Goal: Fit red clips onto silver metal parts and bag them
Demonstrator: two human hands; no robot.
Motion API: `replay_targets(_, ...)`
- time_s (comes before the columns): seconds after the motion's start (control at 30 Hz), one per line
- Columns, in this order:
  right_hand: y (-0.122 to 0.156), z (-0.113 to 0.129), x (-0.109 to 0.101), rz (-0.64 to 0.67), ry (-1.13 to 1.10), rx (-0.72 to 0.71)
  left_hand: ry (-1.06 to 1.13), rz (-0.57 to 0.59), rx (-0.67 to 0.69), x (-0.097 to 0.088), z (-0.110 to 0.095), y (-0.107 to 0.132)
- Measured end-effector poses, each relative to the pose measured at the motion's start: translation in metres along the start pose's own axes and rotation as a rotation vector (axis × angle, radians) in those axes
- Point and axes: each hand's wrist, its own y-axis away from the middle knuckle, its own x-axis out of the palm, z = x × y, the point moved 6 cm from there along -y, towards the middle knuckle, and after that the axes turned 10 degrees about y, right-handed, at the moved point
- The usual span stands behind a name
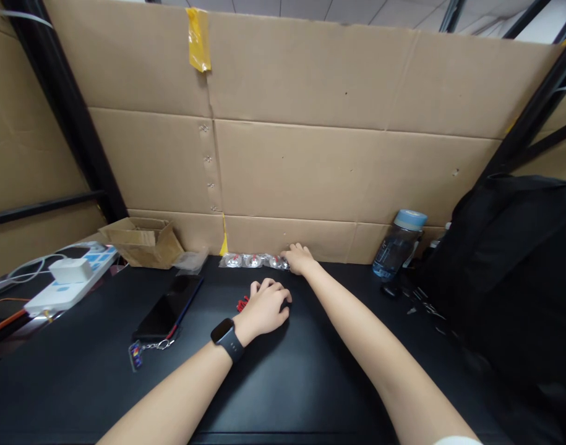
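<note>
My left hand (pixel 265 307), with a dark smartwatch (pixel 227 338) on its wrist, rests palm down on the black table, fingers bent and apart. A small red object (pixel 242 303) shows just beyond its left side, partly hidden; its kind is unclear. Farther back, my right hand (pixel 299 258) reaches to the cardboard wall, fingers curled down on the right end of a row of small clear plastic packets (pixel 253 261). Each packet has something round and silvery with a red mark inside. The hand covers part of the last packet.
On the left lie a black phone (pixel 169 311) with a keychain (pixel 135 355), a brown paper bag (pixel 146 244), a clear plastic bag (pixel 191 261) and a white power strip (pixel 72 290). At right stand a blue-lidded bottle (pixel 398 244) and a black backpack (pixel 514 296). Cardboard (pixel 292 167) walls the back.
</note>
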Motion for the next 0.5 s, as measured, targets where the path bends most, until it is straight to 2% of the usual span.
replay_targets(0.17,0.002,0.006,-0.009,-0.041,0.044,-0.011,0.002,0.010,-0.007,-0.002,-0.001,0.000)
replay_targets(0.37,0.007,0.007,-0.011,-0.112,0.045,-0.012,-0.003,0.012,-0.004,0.000,-0.002,0.000)
replay_targets(0.5,0.015,0.000,-0.011,-0.139,0.010,0.011,-0.005,-0.034,-0.012,-0.012,0.008,-0.003)
